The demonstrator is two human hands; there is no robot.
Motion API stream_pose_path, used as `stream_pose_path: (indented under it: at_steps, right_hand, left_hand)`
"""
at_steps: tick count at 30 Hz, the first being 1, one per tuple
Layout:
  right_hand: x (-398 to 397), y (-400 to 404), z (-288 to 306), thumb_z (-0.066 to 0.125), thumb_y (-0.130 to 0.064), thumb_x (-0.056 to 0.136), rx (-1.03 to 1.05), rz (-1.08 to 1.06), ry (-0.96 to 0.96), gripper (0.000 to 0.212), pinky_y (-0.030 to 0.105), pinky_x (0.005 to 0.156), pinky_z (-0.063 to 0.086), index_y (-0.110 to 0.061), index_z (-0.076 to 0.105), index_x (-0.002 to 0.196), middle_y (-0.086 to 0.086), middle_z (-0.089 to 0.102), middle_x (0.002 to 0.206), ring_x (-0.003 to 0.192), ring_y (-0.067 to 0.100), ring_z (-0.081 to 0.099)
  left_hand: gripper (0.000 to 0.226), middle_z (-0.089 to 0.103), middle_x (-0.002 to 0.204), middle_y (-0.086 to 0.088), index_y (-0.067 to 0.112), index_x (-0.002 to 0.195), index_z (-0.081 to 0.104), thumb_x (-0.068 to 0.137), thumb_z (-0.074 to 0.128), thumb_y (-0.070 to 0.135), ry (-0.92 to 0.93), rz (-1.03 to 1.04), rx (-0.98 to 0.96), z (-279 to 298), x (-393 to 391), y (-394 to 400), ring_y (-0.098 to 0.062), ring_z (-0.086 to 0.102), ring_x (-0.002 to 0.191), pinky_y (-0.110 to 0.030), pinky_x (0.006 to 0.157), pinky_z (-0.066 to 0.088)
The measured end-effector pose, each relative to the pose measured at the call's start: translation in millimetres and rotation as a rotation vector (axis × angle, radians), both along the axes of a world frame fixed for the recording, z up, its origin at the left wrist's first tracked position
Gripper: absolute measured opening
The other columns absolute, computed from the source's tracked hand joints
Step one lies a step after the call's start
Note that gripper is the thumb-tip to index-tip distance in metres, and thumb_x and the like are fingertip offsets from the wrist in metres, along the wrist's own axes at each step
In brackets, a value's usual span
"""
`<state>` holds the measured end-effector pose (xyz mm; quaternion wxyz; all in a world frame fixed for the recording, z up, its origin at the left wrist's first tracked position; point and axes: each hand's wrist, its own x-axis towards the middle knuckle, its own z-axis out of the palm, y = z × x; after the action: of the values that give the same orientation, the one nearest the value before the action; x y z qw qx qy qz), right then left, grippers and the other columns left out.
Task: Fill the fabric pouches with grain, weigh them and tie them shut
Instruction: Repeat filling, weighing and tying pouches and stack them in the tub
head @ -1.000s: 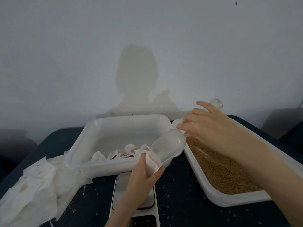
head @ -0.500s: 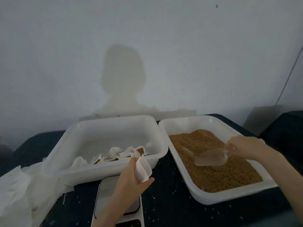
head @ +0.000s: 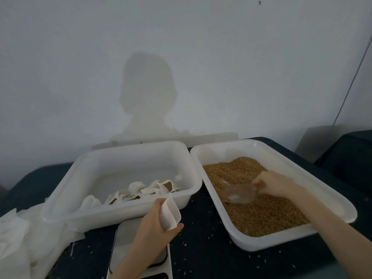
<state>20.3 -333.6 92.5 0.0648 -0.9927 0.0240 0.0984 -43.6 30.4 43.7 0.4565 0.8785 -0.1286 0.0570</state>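
Scooping in the right tray (head: 330, 195), the right hand (head: 275, 183) grips a clear plastic scoop (head: 239, 195) low in the brown grain (head: 261, 212), while the left hand (head: 155, 224) pinches 1 white fabric pouch (head: 170, 215) above the scale (head: 128, 240), mouth only partly open. A heaped scoop would likely spill at that narrow mouth, adding to loose grains on the dark tabletop (head: 205, 244). The left tray (head: 120, 210) holds filled pouches; empty ones (head: 14, 238) lie far left. A plain grey wall (head: 181, 57) stands behind.
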Motion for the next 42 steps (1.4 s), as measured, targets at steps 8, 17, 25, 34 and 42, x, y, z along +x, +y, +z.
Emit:
stream_pose_path:
  at_steps: [8, 17, 25, 34, 42]
  right_hand:
    - [4.5, -10.8, -7.7, 0.072, -0.019, 0.084, 0.378, 0.062, -0.030, 0.017, 0.027, 0.093, 0.050, -0.027, 0.073, 0.099, -0.013, 0.072, 0.098, 0.092, -0.002, 0.064]
    - [-20.2, 9.5, 43.3, 0.070, -0.019, 0.085, 0.509, 0.156, -0.206, 0.032, 0.012, 0.077, 0.046, -0.045, 0.065, 0.103, -0.027, 0.067, 0.103, 0.093, -0.013, 0.060]
    - [-49.4, 69.4, 74.2, 0.071, -0.038, 0.081, 0.486, 0.442, -0.069, 0.031, 0.015, 0.085, 0.046, -0.057, 0.064, 0.105, -0.034, 0.064, 0.105, 0.100, -0.012, 0.059]
    - [-54.0, 103.8, 69.4, 0.073, -0.031, 0.080, 0.454, 0.434, -0.082, 0.034, 0.039, 0.079, 0.059, -0.059, 0.064, 0.096, -0.030, 0.065, 0.097, 0.086, 0.003, 0.068]
    - [-51.9, 112.9, 74.9, 0.071, -0.040, 0.080, 0.304, 0.425, -0.199, 0.032, 0.026, 0.083, 0.056, -0.064, 0.056, 0.095, -0.035, 0.062, 0.095, 0.091, -0.015, 0.059]
  left_hand:
    - [0.053, 0.056, 0.094, 0.018, 0.044, 0.100, 0.038, 0.070, 0.081, 0.032, -0.005, 0.008, 0.043, -0.1, 1.1, 2.3, 0.004, 0.055, 0.085, -0.007, 0.062, 0.042]
    - [0.049, 0.056, 0.097, 0.016, 0.044, 0.101, 0.039, 0.073, 0.078, 0.034, 0.007, 0.009, 0.011, 4.0, -0.3, 7.5, 0.003, 0.055, 0.088, -0.006, 0.065, 0.043]
    - [0.049, 0.050, 0.102, 0.025, 0.052, 0.102, 0.032, 0.076, 0.073, 0.045, 0.008, 0.016, 0.007, 16.0, -4.2, 11.2, 0.005, 0.052, 0.093, -0.007, 0.066, 0.042]
    - [0.044, 0.057, 0.099, 0.017, 0.041, 0.109, 0.040, 0.077, 0.069, 0.047, 0.032, -0.048, 0.047, 19.8, -8.7, 20.7, 0.001, 0.057, 0.086, -0.011, 0.066, 0.043]
    - [0.056, 0.054, 0.105, 0.017, 0.044, 0.118, 0.034, 0.075, 0.068, 0.055, 0.078, -0.028, 0.098, 17.2, -8.5, 26.4, -0.003, 0.056, 0.092, -0.014, 0.070, 0.042]
